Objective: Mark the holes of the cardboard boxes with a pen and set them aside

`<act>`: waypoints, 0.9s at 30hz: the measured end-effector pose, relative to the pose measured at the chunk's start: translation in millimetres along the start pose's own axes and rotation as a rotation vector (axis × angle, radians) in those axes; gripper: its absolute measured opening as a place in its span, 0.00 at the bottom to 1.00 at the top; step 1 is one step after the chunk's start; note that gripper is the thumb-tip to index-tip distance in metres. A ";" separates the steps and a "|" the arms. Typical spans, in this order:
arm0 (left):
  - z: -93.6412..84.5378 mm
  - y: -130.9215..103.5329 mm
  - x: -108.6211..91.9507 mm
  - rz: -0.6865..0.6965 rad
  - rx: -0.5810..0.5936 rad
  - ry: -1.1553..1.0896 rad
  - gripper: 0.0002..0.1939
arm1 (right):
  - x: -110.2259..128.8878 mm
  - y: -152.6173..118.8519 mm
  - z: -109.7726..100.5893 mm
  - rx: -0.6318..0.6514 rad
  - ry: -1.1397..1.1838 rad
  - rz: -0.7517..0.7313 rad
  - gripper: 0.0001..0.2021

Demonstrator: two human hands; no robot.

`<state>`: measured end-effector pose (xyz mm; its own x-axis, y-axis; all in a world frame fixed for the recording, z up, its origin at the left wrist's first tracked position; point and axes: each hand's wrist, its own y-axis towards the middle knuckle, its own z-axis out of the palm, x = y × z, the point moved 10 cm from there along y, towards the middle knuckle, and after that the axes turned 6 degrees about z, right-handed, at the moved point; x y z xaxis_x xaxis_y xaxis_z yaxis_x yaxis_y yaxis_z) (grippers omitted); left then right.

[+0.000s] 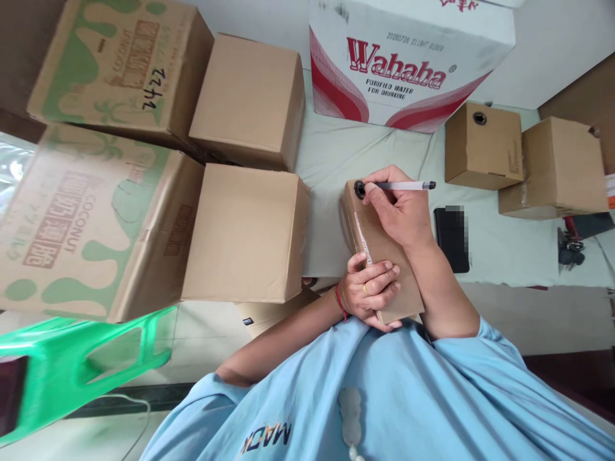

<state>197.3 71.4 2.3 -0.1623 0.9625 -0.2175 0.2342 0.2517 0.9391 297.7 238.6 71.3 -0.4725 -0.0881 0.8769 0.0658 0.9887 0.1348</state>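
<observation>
A narrow brown cardboard box [406,288] stands at the table's front edge, against my blue shirt. My left hand [371,289], with a yellow ring and a red wrist cord, wraps round its near left side and holds it. My right hand [401,208] rests at the far end of the box, fingers closed round a pen [406,186] with a pale barrel and black end. The pen lies almost level, pointing left towards a black-rimmed round hole [359,189] in the box. Fingers hide its tip. A strip of white tape or label runs along the left edge.
Plain cartons [243,234] and green-printed coconut cartons [100,224] are stacked left. A Wahaha water carton [398,70] stands at the back. Two brown boxes [483,147] are right, with a black flat item [450,240] nearer. A green plastic stool [86,358] stands lower left.
</observation>
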 end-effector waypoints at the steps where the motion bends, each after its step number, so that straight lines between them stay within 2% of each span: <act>1: -1.2 1.6 0.3 -0.002 -0.013 0.000 0.34 | 0.5 -0.1 -0.3 -0.001 0.004 -0.003 0.07; 5: -5.4 7.3 1.1 -0.008 -0.053 -0.010 0.33 | 1.8 0.0 -1.0 -0.004 0.009 -0.001 0.06; 12: -4.3 5.4 1.1 0.005 -0.023 -0.021 0.33 | 1.1 -0.6 -2.9 -0.024 0.012 0.029 0.07; 18: 10.4 -13.0 1.5 -0.011 0.108 0.032 0.37 | 0.6 -0.4 -4.3 -0.035 0.009 0.046 0.07; 22: 15.4 -21.0 3.1 -0.038 0.149 0.004 0.37 | 0.8 -0.4 -5.7 -0.048 0.010 0.046 0.07; 27: 8.1 -15.2 1.9 -0.016 0.085 0.006 0.36 | 2.1 -1.2 -9.2 -0.080 0.003 0.033 0.07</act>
<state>201.2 70.2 -14.5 -0.1723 0.9577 -0.2306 0.3124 0.2751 0.9092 304.6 236.1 77.2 -0.4660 -0.0563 0.8830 0.1511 0.9783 0.1421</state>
